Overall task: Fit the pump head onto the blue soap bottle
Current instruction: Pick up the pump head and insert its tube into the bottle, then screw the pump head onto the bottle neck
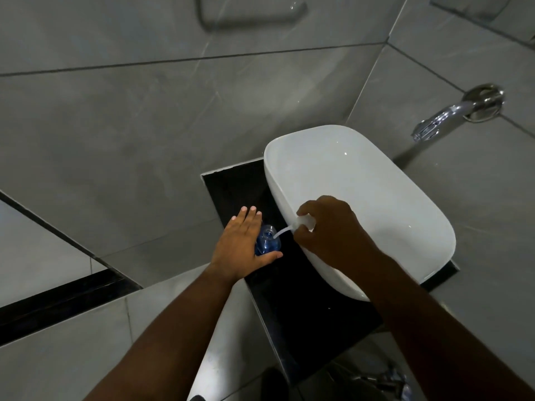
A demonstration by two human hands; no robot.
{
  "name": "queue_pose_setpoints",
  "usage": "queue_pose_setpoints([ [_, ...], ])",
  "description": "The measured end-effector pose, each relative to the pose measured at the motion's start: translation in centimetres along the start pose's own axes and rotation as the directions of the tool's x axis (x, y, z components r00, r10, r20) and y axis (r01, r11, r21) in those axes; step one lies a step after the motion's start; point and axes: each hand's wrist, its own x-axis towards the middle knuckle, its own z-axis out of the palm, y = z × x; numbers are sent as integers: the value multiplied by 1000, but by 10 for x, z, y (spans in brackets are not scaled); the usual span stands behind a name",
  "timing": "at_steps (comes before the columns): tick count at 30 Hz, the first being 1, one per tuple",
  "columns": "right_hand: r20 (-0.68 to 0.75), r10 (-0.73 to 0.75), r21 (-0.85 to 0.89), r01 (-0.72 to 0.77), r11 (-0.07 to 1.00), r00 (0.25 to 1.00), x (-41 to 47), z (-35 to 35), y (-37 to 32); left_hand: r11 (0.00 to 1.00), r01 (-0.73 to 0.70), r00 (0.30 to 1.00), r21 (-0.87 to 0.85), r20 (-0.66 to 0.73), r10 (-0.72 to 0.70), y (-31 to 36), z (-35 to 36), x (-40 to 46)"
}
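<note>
- Left hand (241, 246) cups the blue soap bottle (267, 240), fingers spread.
- Right hand (327, 227) pinches the pump head (305, 222); its dip tube (282, 232) slants left-down, tip at the bottle's mouth.

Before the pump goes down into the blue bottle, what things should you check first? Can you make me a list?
1. Bottle held steady: ok. The left hand wraps the blue soap bottle on the black counter.
2. Bottle mouth open: ok, no cap on it.
3. Pump gripped: ok. The right hand holds the white pump head.
4. Tube aimed at the mouth: ok. The tube has its tip at the opening, though it comes in slanted.
5. Tube straight up for pushing down: not ok, it is tilted.
6. Bottle standing upright: cannot tell from above.
</note>
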Motion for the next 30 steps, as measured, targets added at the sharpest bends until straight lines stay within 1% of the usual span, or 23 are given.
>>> queue_pose_setpoints([
  [6,68,-66,-50,69,996,996,10,-3,-17,1000,13,1000,-22,-3,-13,-1,2,-1],
  [12,90,-101,-66,107,992,991,19,-9,-29,999,21,1000,-36,2,-21,-1,3,0],
  [14,109,-111,-89,121,989,988,22,-4,-31,999,25,1000,-38,7,-25,-1,4,0],
  [17,173,-130,-102,149,984,976,26,15,-26,998,30,1000,-46,0,-31,0,5,0],
  [21,258,-129,-38,144,989,957,32,47,-15,999,26,999,-41,-19,-26,1,6,-1],
  [23,273,-121,-8,128,992,954,35,58,-11,999,30,999,-45,-26,-31,1,6,-2],
  [26,302,-89,-18,99,995,949,37,72,-5,997,38,999,-69,-31,-41,1,5,-3],
  [30,247,-40,162,-1,987,968,29,82,6,995,44,999,-89,-26,-46,-1,8,-3],
])
